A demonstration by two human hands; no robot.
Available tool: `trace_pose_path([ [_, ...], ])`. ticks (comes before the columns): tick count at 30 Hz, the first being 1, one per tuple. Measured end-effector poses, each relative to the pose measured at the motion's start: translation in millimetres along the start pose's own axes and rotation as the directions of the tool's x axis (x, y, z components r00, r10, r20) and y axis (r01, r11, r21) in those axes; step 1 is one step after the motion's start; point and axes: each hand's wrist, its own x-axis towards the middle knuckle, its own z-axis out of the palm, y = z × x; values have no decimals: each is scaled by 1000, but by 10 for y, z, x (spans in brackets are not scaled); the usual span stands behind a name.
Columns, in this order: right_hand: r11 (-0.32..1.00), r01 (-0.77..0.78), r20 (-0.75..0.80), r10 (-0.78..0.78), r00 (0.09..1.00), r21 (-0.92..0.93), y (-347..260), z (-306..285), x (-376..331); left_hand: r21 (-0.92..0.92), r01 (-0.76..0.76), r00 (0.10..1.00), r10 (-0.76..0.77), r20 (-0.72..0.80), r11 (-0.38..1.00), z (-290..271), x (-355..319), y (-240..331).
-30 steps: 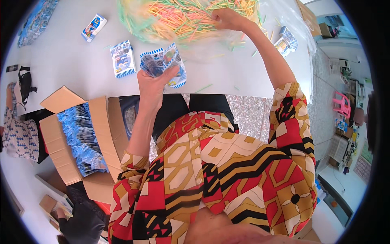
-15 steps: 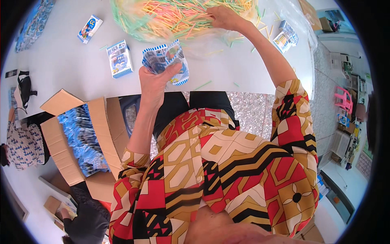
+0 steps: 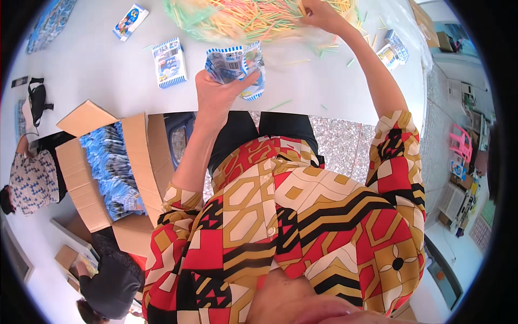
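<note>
My left hand (image 3: 217,93) is closed round crinkled blue-and-white striped plastic packets (image 3: 229,63), the thumb lying across their front. They stand above the near part of the white table. At the far side, my right hand (image 3: 326,17) is at the right part of a heap of thin pastel sticks (image 3: 253,19), pink, yellow and green. Its fingertips are pinched on a pale yellow stick at the heap. The heap lies in a spread clear plastic bag (image 3: 186,24). Left of the packets lies a filled blue-and-white pack (image 3: 169,63), with a smaller pack (image 3: 130,22) beyond it.
An open carton (image 3: 86,186) full of blue packets stands at my left. Another pack (image 3: 394,51) lies right of the heap, near loose sticks. A black bag (image 3: 38,102) lies at the table's left. Two other people (image 3: 35,181) are at the left and lower left.
My right hand has shifted right and farther away in the picture. The table's things and my left hand with the packets also shift right and upward, as the view has moved.
</note>
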Motion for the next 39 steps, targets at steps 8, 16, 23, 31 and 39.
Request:
trace_pose_path([
  [8,932,-240,-189,297,936,273,-202,-283,-232,17,-32,999,32,26,999,9,42,-67],
  [16,444,-18,2,36,999,896,-1648,-505,-540,11,14,997,-15,76,1000,58,98,-124],
  [23,424,-79,124,-79,989,902,-1820,-464,-616,-38,10,997,-7,71,999,118,84,-86],
  [31,728,-62,146,-53,988,683,-1896,-437,-608,-2,-15,997,15,77,1000,99,81,-100],
  [39,789,-99,188,-22,982,606,-2081,-540,-654,-3,4,993,-4,118,1000,48,79,-119],
])
